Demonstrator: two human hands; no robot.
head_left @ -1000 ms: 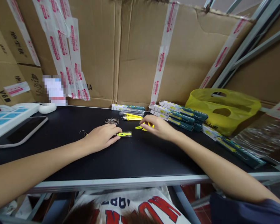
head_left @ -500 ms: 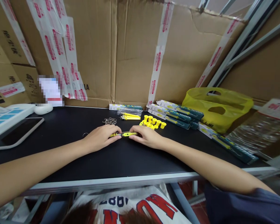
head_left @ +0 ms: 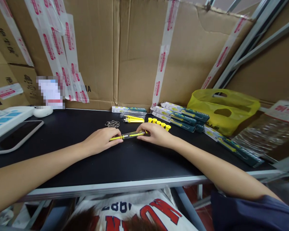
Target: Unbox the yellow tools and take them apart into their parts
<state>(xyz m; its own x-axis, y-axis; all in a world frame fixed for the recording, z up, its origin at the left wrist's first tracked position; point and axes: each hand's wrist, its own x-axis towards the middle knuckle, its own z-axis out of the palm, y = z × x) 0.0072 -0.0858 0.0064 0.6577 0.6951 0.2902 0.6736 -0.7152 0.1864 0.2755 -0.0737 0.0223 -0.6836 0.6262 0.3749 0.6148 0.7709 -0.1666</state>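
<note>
Between my hands, above the black tabletop, is a slim clear tube with a yellow rod (head_left: 132,135) inside, slanting up slightly to the right. My left hand (head_left: 102,139) pinches its left end, where a yellow length sticks out past the fingers. My right hand (head_left: 155,134) is closed around the right end, partly hiding it; a small yellow tip shows there. Just behind the hands lie a heap of bent metal hooks (head_left: 112,124), yellow rods (head_left: 134,119), clear tubes (head_left: 133,114) and several yellow caps (head_left: 159,123), some hidden by my right hand.
Printed narrow boxes (head_left: 180,115) are stacked at the back right, with another box (head_left: 233,146) nearer me. Beyond stand a yellow plastic bag (head_left: 207,102) and a clear bottle (head_left: 257,131). A phone (head_left: 16,136) and power strip (head_left: 12,120) lie left. Cardboard (head_left: 137,57) walls the back.
The tube and yellow rod now tilt up to the right, with more showing between my hands. My left hand has shifted slightly left; my right hand has risen slightly, covering some caps.
</note>
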